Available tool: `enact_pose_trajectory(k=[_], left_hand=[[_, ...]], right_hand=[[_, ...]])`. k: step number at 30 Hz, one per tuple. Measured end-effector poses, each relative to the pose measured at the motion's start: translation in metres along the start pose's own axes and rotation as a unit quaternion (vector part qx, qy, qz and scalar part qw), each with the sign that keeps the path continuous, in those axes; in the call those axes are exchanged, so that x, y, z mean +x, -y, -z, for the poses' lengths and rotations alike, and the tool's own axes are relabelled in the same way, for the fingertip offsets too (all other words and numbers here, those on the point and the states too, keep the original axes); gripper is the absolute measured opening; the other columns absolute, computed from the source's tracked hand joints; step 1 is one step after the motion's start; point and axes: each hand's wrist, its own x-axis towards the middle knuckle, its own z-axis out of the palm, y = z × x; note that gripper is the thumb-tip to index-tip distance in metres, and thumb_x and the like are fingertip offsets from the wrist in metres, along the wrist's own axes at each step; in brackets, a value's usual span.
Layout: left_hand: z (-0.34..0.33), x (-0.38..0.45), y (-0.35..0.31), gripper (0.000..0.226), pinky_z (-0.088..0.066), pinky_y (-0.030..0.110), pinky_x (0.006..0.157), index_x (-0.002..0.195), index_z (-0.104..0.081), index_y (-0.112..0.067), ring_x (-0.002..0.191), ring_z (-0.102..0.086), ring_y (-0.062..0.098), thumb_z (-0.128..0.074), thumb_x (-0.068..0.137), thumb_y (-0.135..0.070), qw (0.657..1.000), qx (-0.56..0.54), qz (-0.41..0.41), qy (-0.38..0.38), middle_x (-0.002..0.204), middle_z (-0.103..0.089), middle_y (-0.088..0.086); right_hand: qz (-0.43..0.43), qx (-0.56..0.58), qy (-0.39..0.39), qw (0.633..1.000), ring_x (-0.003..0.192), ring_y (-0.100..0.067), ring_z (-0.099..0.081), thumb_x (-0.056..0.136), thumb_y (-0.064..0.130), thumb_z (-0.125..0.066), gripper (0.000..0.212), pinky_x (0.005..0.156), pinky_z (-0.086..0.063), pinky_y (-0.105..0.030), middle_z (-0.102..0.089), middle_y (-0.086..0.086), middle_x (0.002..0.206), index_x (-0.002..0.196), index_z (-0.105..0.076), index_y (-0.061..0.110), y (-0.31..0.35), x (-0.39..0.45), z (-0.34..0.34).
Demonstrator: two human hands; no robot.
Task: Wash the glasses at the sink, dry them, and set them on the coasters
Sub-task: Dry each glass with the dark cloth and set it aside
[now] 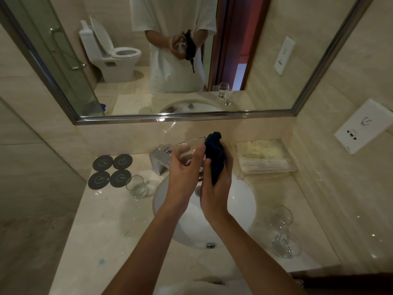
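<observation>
While the drying step appears to be in hand, the items stand as follows.

Item: tumbler, clear glass, held above the sink near the centre of view. Left hand wraps its wall, fingers curled around the far side and thumb up the near side, presumably to steady it against the rubbing. It lies tilted, long axis running roughly from 4 o'clock to 10 o'clock, mouth seemingly toward 10 o'clock and away from the wearer, though transparency leaves this uncertain.

Item: dark cloth, bunched in the right hand, whose fingers are closed around it; the wad presses against the tumbler's right side, probably to wipe the outer wall.

Item: second tumbler, upright on the counter at 9 o'clock of the sink, just beside the coasters and on none of them; whether it is dry cannot be told.

Item: four round dark coasters, in a two-by-two block at 10 o'clock, all bare.

Item: two stemmed glasses, at 4 o'clock on the counter, close together, the nearer seemingly on its side; likely awaiting washing.

Item: chrome tap, at 12 o'clock of the basin, partly behind the left hand.

Item: clear tray of packets, at 2 o'clock against the wall.

Item: mirror, at 12 o'clock.
</observation>
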Motion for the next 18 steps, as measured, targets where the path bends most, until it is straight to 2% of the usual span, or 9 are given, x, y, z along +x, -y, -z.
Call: enact_pose_trajectory(k=[2, 3, 5, 7, 8, 10, 12, 15, 18], left_hand=[[0.002, 0.003, 0.001, 0.088, -0.059, 0.044, 0.087, 0.131, -0.048, -0.015, 0.102, -0.071, 0.017, -0.061, 0.072, -0.079, 1.000, 0.007, 0.008, 0.007, 0.118, -0.067, 0.010], [0.003, 0.003, 0.000, 0.080, -0.059, 0.043, 0.089, 0.129, -0.049, -0.017, 0.101, -0.070, 0.016, -0.054, 0.078, -0.078, 1.000, 0.001, 0.011, 0.015, 0.118, -0.066, 0.009], [0.006, 0.005, 0.000, 0.058, -0.054, 0.048, 0.096, 0.122, -0.053, -0.022, 0.104, -0.069, 0.019, -0.044, 0.089, -0.070, 0.999, -0.023, 0.026, 0.035, 0.118, -0.066, 0.009], [0.012, 0.005, 0.002, 0.053, -0.047, 0.057, 0.102, 0.126, -0.054, -0.021, 0.113, -0.065, 0.026, -0.043, 0.094, -0.062, 0.997, -0.031, 0.023, 0.065, 0.122, -0.065, 0.012], [0.014, 0.004, 0.002, 0.056, -0.045, 0.059, 0.103, 0.129, -0.052, -0.017, 0.116, -0.064, 0.030, -0.047, 0.094, -0.061, 0.996, -0.035, 0.011, 0.076, 0.124, -0.064, 0.014], [0.016, 0.002, 0.002, 0.069, -0.046, 0.060, 0.102, 0.129, -0.048, -0.013, 0.114, -0.064, 0.034, -0.064, 0.083, -0.062, 0.996, -0.047, 0.001, 0.070, 0.121, -0.065, 0.017], [0.016, 0.003, 0.003, 0.077, -0.049, 0.057, 0.100, 0.128, -0.044, -0.015, 0.111, -0.066, 0.033, -0.076, 0.072, -0.058, 0.997, -0.049, -0.002, 0.056, 0.116, -0.069, 0.012], [0.012, 0.005, 0.007, 0.068, -0.053, 0.050, 0.098, 0.132, -0.041, -0.019, 0.110, -0.068, 0.027, -0.074, 0.081, -0.048, 0.998, -0.029, -0.012, 0.059, 0.114, -0.071, 0.006], [0.006, 0.004, 0.010, 0.060, -0.057, 0.034, 0.090, 0.133, -0.043, -0.020, 0.104, -0.069, 0.017, -0.066, 0.085, -0.047, 0.999, -0.002, -0.030, 0.038, 0.109, -0.072, 0.002]], right_hand=[[0.072, -0.063, 0.026, 0.995, 0.142, -0.021, -0.041, 0.103, 0.052, -0.040, 0.047, 0.113, -0.041, -0.049, -0.034, -0.002, 0.155, 0.148, -0.039, 0.038, -0.003, 0.001, 0.003], [0.091, -0.079, 0.033, 0.992, 0.142, -0.021, -0.040, 0.103, 0.051, -0.039, 0.046, 0.113, -0.040, -0.049, -0.032, -0.001, 0.156, 0.148, -0.037, 0.040, -0.005, 0.003, 0.004], [0.064, -0.056, 0.024, 0.996, 0.139, -0.022, -0.045, 0.101, 0.056, -0.041, 0.042, 0.111, -0.043, -0.048, -0.035, 0.000, 0.154, 0.143, -0.036, 0.056, 0.000, 0.007, 0.004], [-0.011, 0.013, 0.007, 1.000, 0.126, -0.014, -0.056, 0.098, 0.058, -0.048, 0.034, 0.102, -0.051, -0.040, -0.047, -0.005, 0.144, 0.131, -0.042, 0.064, 0.008, 0.011, 0.005], [-0.045, 0.053, 0.004, 0.998, 0.116, -0.006, -0.061, 0.099, 0.051, -0.051, 0.030, 0.094, -0.055, -0.031, -0.055, -0.005, 0.134, 0.127, -0.047, 0.058, 0.011, 0.012, 0.007], [-0.096, 0.109, 0.013, 0.989, 0.095, 0.007, -0.065, 0.102, 0.030, -0.050, 0.022, 0.077, -0.053, -0.014, -0.063, 0.005, 0.114, 0.123, -0.050, 0.037, 0.013, 0.014, 0.011], [-0.119, 0.122, 0.029, 0.985, 0.089, 0.010, -0.065, 0.103, 0.023, -0.047, 0.021, 0.075, -0.050, -0.010, -0.065, 0.009, 0.108, 0.124, -0.051, 0.026, 0.013, 0.015, 0.012], [-0.103, 0.082, 0.038, 0.990, 0.096, 0.007, -0.063, 0.103, 0.036, -0.051, 0.016, 0.082, -0.048, -0.011, -0.064, 0.011, 0.110, 0.119, -0.051, 0.037, 0.013, 0.011, 0.010], [-0.072, 0.028, 0.033, 0.996, 0.109, -0.005, -0.062, 0.092, 0.054, -0.051, 0.025, 0.093, -0.050, -0.022, -0.060, -0.002, 0.124, 0.117, -0.052, 0.053, 0.009, 0.010, 0.011]])
